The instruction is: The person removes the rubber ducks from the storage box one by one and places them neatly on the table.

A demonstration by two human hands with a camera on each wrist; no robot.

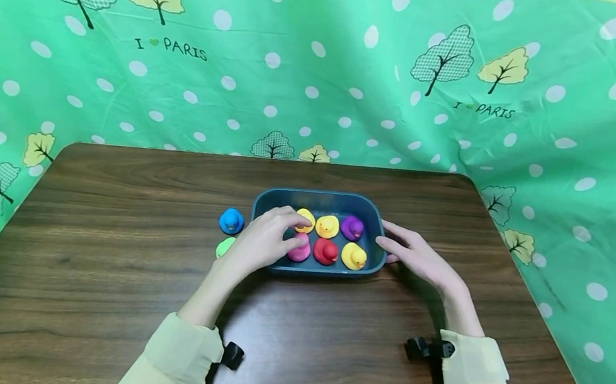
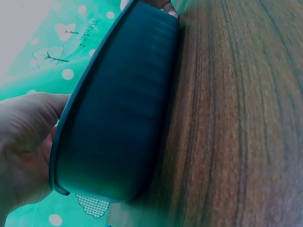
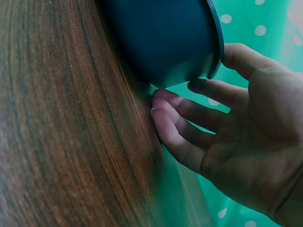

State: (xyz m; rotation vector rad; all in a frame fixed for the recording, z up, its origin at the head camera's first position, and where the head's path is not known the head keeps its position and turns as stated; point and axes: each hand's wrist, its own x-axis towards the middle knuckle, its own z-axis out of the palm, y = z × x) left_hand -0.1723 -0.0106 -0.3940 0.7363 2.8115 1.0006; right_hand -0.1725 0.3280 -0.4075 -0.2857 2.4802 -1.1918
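A dark blue tray (image 1: 313,271) stands on the table, with several toy ducks inside. My left hand (image 1: 268,238) reaches over its left rim, thumb and index finger apart. The thumb overlaps the pink duck (image 1: 299,251), and the index finger overlaps a yellow duck (image 1: 305,217). In the left wrist view the tray wall (image 2: 113,104) hides those fingertips. At the tray's right end my right hand (image 1: 420,255) touches the rim with its thumb. Its other fingers (image 3: 184,106) stretch loosely along the outside, low near the table.
Beside the red duck (image 1: 326,252) sit a purple duck (image 1: 352,228) and two more yellow ducks (image 1: 354,256). A blue duck (image 1: 232,221) and a partly hidden green duck (image 1: 224,247) lie left of the tray. A green dotted cloth (image 1: 308,90) hangs behind the table.
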